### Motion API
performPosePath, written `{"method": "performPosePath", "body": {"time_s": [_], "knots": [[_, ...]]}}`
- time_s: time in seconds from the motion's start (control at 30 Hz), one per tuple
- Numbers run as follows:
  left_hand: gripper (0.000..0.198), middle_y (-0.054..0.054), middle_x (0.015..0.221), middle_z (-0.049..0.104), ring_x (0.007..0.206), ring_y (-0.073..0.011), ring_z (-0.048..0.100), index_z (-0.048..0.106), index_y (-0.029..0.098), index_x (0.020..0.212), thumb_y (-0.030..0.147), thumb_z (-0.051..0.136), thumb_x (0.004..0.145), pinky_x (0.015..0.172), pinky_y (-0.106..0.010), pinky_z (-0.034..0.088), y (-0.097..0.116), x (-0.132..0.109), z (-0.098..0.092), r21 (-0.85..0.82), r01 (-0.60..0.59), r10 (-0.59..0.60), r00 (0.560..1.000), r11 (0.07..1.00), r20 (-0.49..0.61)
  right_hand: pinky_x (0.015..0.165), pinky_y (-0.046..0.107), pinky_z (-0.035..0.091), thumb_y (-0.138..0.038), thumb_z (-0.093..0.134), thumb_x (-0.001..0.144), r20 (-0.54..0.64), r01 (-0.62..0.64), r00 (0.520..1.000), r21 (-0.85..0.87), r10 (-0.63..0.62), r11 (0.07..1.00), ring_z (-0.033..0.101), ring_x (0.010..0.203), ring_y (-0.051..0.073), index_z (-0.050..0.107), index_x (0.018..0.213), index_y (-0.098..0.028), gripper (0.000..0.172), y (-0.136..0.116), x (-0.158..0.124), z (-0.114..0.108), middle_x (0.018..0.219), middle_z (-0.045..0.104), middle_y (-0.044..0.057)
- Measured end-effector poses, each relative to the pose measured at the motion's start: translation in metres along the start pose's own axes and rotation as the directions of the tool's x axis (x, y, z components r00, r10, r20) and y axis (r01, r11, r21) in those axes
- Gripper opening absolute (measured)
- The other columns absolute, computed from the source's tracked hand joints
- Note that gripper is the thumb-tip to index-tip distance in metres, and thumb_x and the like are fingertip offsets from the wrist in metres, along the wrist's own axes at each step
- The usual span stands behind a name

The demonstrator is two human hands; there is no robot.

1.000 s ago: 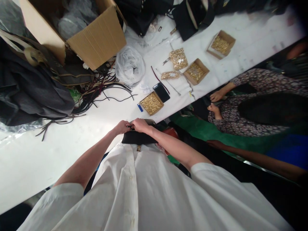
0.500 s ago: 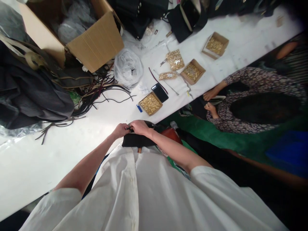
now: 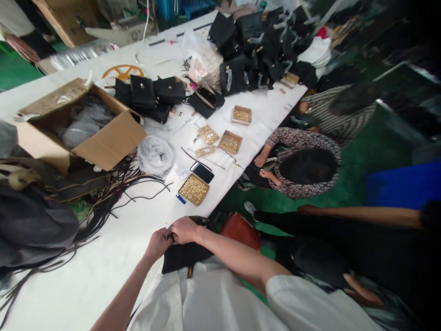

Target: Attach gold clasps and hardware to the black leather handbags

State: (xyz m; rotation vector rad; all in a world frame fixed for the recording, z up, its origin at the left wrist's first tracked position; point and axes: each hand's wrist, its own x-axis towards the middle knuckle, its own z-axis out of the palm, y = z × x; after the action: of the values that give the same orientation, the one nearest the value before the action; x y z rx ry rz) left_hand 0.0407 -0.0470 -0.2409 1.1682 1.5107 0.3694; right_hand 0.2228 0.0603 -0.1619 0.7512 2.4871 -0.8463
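Observation:
A black handbag (image 3: 188,257) lies against my body at the table's edge, with a small gold-coloured fitting (image 3: 189,272) on its lower side. My left hand (image 3: 159,242) is closed at the bag's left upper edge, fingers pinched around a short dark strap-like piece (image 3: 169,236). Right beside it, my right hand (image 3: 185,230) is closed over the same edge, its fingertips mostly hidden. What exactly the fingertips grip is too small to make out. Just beyond the hands stands a shallow box of small gold-coloured metal parts (image 3: 194,189).
Past the box lie a phone (image 3: 202,172), more boxes of gold parts (image 3: 230,142) and a clear plastic bundle (image 3: 155,155). Dark cords (image 3: 120,197) and an open carton (image 3: 110,142) occupy the left. Black bags (image 3: 241,73) are piled farther back. A co-worker (image 3: 303,161) sits at right.
The view has tilted up and shows more of the far table, so the hands appear lower and slightly left. Both hands stay closed at the bag's edge.

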Motion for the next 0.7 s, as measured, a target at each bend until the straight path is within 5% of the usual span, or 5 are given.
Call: {"method": "performPosePath", "body": {"time_s": [0.57, 0.7], "knots": [[0.015, 0.004, 0.065, 0.052, 0.067, -0.0172, 0.048, 0.056, 0.023, 0.069, 0.034, 0.065, 0.073, 0.063, -0.030, 0.031, 0.002, 0.002, 0.006, -0.041, 0.016, -0.017, 0.999, 0.999, -0.030, 0.086, 0.033, 0.057, -0.020, 0.077, 0.095, -0.028, 0.015, 1.000, 0.139, -0.011, 0.990, 0.079, 0.102, 0.030, 0.085, 0.098, -0.018, 0.008, 0.009, -0.003, 0.000, 0.105, 0.084, 0.012], [0.014, 0.004, 0.065, 0.055, 0.065, -0.0170, 0.050, 0.061, 0.022, 0.073, 0.036, 0.066, 0.074, 0.062, -0.030, 0.031, 0.010, -0.001, 0.016, -0.068, 0.048, -0.050, 0.998, 0.997, -0.037, 0.094, 0.026, 0.055, -0.041, 0.074, 0.108, -0.114, -0.050, 0.990, 0.257, 0.082, 0.965, 0.077, 0.113, 0.021, 0.085, 0.116, -0.032, 0.016, 0.030, -0.009, -0.023, 0.120, 0.083, 0.000]]}}
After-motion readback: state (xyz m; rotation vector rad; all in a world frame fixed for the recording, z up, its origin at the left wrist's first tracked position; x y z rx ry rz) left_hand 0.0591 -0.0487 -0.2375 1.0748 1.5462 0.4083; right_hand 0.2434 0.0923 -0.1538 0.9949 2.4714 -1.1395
